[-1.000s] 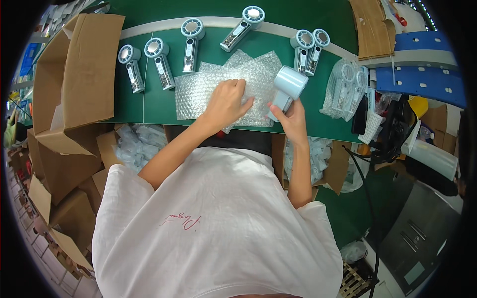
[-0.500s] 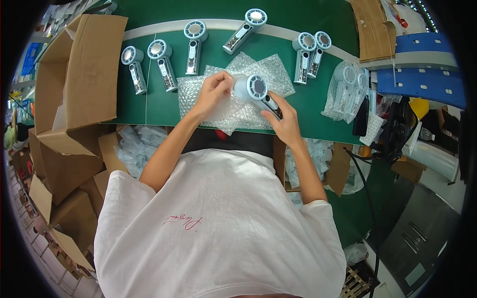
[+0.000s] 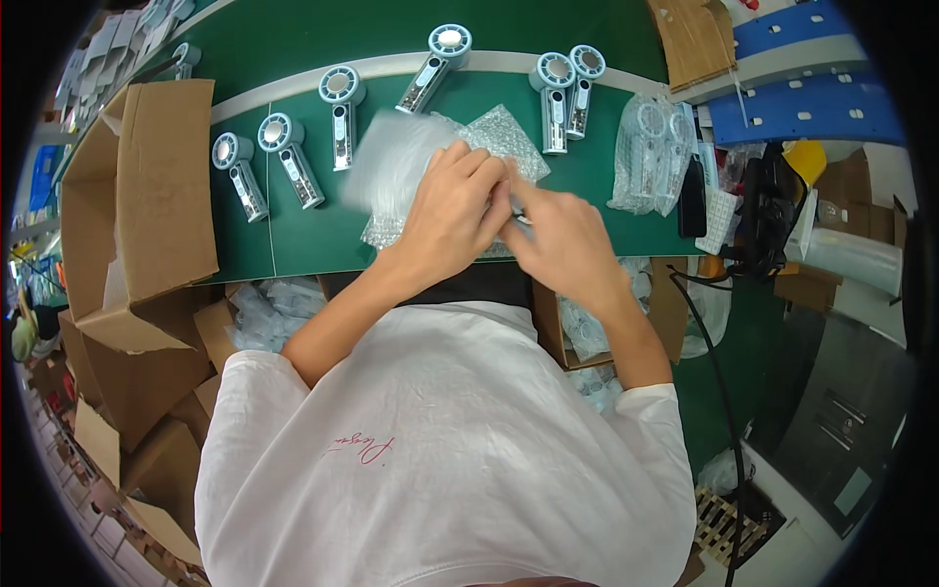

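My left hand (image 3: pixel 452 210) is closed in a fist on a clear bubble-wrap bag (image 3: pixel 391 157), which is smeared by motion to its upper left. Pressed close beside it, my right hand (image 3: pixel 569 235) has its fingers curled round a pale blue handheld fan, mostly hidden by the hands and the wrap; only a bit of its handle (image 3: pixel 523 217) shows. More bubble-wrap bags (image 3: pixel 506 137) lie flat on the green table under and beyond my hands. Several like fans, such as one with a round silver centre (image 3: pixel 339 86), lie in an arc farther back.
An open cardboard box (image 3: pixel 166 186) stands at the left. Bagged fans (image 3: pixel 648 157), a black phone-like slab (image 3: pixel 692 199) and a blue perforated rail (image 3: pixel 782 108) are at the right. Boxes of wrapped items (image 3: pixel 279 311) sit below the table edge.
My hands have come together, the right turning over. The fan's head, visible before, is now hidden. The wrap has swung up and left. The whole view has shifted slightly.
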{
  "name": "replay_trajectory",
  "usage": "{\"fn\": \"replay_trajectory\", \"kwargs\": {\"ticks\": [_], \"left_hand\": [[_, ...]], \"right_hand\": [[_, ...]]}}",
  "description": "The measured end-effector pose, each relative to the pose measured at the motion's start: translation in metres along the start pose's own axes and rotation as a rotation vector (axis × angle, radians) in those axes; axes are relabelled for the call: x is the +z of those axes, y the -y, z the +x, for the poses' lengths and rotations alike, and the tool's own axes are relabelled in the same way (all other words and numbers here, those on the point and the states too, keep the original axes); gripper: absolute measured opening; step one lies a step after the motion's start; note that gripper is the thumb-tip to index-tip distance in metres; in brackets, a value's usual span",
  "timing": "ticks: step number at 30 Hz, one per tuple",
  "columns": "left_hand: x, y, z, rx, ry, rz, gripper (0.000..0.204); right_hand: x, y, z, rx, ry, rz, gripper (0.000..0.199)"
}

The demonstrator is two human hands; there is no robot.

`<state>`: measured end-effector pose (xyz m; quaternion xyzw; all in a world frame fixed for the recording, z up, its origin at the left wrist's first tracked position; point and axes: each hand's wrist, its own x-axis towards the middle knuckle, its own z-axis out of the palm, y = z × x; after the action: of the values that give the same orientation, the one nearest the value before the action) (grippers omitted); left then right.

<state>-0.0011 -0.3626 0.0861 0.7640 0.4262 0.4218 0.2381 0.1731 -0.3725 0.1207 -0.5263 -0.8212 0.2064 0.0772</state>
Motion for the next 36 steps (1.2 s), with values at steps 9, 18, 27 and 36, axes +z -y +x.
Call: {"fn": "replay_trajectory", "kwargs": {"ticks": [9, 18, 27, 36], "left_hand": [[0.027, -0.043, 0.071, 0.201, -0.058, -0.337, 0.005], [0.050, -0.085, 0.114, 0.528, 0.155, -0.504, 0.008], [0.074, 0.003, -0.002, -0.052, 0.162, -0.006, 0.024], [0.087, 0.051, -0.018, -0.053, 0.187, 0.435, 0.028]], "right_hand": [[-0.029, -0.017, -0.034, 0.486, -0.445, 2.239, 0.064], [0.000, -0.068, -0.093, -0.119, -0.379, 2.150, 0.056], [0.016, -0.099, -0.043, 0.575, -0.381, 1.252, 0.036], [0.072, -0.131, -0.001, 0.328, -0.620, -0.216, 0.043]]}}
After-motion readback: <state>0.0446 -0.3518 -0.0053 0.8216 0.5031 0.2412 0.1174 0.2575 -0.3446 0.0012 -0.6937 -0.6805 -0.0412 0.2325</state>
